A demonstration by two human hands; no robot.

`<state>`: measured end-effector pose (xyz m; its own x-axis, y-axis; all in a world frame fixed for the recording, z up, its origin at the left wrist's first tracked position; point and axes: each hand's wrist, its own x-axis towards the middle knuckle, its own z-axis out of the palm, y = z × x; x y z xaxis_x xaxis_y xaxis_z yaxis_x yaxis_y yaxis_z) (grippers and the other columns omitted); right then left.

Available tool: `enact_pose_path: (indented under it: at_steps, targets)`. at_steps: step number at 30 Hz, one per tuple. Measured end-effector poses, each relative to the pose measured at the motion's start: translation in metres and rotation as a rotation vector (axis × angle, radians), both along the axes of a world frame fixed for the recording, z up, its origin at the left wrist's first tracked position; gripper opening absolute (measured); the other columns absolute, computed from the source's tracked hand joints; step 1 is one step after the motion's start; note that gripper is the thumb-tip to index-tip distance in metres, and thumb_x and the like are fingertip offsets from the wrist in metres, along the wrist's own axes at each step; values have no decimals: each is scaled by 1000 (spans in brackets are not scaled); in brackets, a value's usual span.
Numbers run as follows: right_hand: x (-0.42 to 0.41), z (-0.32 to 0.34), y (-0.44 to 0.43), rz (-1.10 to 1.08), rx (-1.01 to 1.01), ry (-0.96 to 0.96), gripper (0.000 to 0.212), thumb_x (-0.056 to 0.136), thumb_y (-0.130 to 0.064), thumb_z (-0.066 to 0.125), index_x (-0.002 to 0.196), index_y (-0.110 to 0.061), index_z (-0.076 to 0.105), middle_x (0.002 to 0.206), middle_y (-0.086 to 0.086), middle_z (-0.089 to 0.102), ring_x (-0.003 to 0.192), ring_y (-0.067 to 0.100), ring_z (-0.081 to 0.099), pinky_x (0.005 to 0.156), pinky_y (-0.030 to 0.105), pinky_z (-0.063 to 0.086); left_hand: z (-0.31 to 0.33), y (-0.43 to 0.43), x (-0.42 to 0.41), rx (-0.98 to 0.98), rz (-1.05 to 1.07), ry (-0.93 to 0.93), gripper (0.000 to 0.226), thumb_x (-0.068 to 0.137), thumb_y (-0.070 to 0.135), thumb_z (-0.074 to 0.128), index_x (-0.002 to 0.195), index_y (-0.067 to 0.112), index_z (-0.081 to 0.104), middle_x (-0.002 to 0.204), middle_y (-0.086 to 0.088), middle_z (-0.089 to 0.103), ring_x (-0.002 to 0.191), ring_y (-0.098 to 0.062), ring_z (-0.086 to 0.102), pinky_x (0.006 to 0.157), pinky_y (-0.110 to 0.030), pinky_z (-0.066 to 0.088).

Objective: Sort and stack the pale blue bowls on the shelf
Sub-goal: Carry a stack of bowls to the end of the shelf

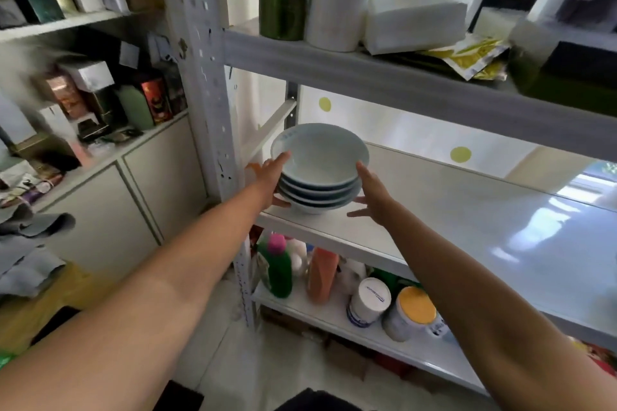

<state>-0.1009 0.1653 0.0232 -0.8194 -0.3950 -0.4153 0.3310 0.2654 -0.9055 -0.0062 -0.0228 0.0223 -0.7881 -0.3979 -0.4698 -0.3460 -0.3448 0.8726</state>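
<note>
At frame centre I see four bowls [320, 160] nested on the shelf [467, 230], so stacking looks done. My left hand [271, 177] touches them with straight fingers. My right hand [374, 192] is spread just beside them, holding nothing.

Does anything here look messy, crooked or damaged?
The stack of pale blue bowls sits neatly nested. Two things stand out: crumpled yellow pouches hang over the edge of the upper shelf, and the shelf post has chipped paint.
</note>
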Motion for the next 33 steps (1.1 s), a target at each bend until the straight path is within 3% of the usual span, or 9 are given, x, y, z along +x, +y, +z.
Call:
enact_pose_path:
  at_steps: [2,7,11,16,18,20,24,28,33]
  targets:
    - [3,1,-1,-33,-83,-85,62,92,-53,45,141,-16,36,141,14,43,121,39,48,85,54,51,-5,-2,-6,55,30,10,61,87,51,54,137,22,34,135,-14,44,120,-38,47,85,-58,51]
    - [9,5,-7,-91,-196,-176,56,95,-42,44,140,-9,38,138,15,45,123,39,48,94,53,46,-8,2,-11,138,117,33,55,83,41,60,131,24,40,131,-15,47,115,-40,49,83,-65,49]
    - [11,7,-6,-107,-196,-172,52,97,-38,42,138,-7,40,121,15,50,107,36,51,94,50,45,-9,5,-15,145,146,27,49,85,36,57,130,22,43,127,-15,51,114,-40,51,87,-66,46]
    - [6,8,11,-139,-206,-181,49,96,-37,43,136,-8,42,105,9,53,103,35,51,98,51,45,-9,24,-19,155,167,35,39,86,31,58,121,20,45,102,-11,56,100,-36,53,70,-56,53]
    - [2,10,24,-145,-201,-179,49,96,-38,44,135,-8,43,97,8,54,103,35,51,96,50,46,-9,36,-23,179,130,24,50,81,37,61,126,20,45,115,-14,56,104,-36,54,63,-53,55]
    - [-2,11,39,-153,-199,-176,51,96,-39,44,136,-8,42,97,8,54,103,35,52,93,49,47,-9,51,-29,205,105,18,64,73,41,62,131,25,43,126,-14,53,108,-37,54,61,-54,54]
    - [-9,9,78,-191,-199,-170,53,96,-40,44,137,-7,41,98,9,54,102,36,53,91,49,48,-11,85,-43,198,68,11,71,67,43,64,132,27,41,128,-15,52,108,-38,53,62,-58,54]
    - [-17,8,124,-226,-207,-173,53,96,-41,44,137,-8,40,99,10,54,103,36,53,93,50,48,-11,126,-57,155,17,18,66,71,42,64,131,28,39,128,-14,49,109,-38,52,65,-62,53]
    - [-24,9,176,-276,-199,-156,53,94,-42,47,134,-9,42,116,14,50,103,36,54,89,48,49,-13,176,-73,163,-27,26,66,69,41,64,129,29,38,130,-15,47,111,-40,51,67,-66,51]
